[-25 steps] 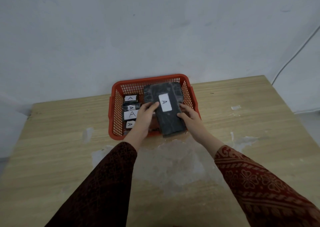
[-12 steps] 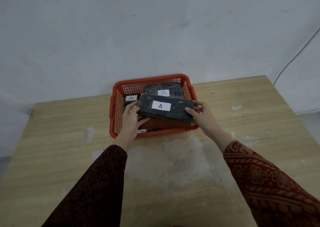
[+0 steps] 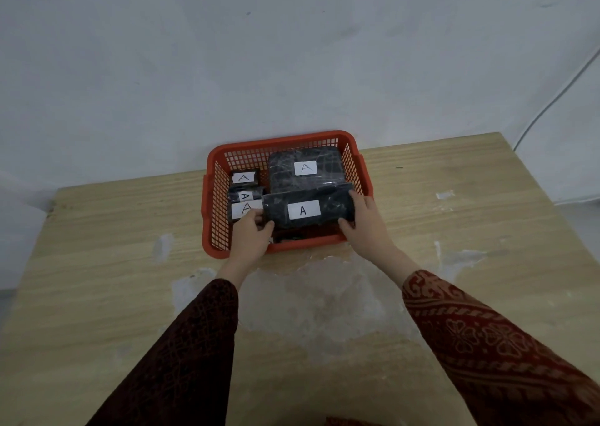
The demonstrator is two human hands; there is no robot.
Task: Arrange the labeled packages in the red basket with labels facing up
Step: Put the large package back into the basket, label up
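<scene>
I have the long black package (image 3: 306,210) gripped at both ends — my left hand (image 3: 251,237) pinches its left end, my right hand (image 3: 365,221) wraps its right end — so I can keep it level and its white "A" label (image 3: 304,209) turned up. It sits crosswise in the front half of the red basket (image 3: 285,247), low between the walls, though I cannot tell whether it rests on the floor of the basket yet. Holding it by the ends leaves the label uncovered, which is the point of the job.

Behind it, touching or nearly so, lies a larger black package (image 3: 305,171) against the far wall, its label up too. Down the left side three small packages (image 3: 245,195) sit in a column, each showing an "A"; my left fingers lie just beside the nearest one. Something dark shows under the front edge of my package — too hidden to name.

The basket stands on a worn wooden table (image 3: 113,263). I judge the arranging nearly finished.
</scene>
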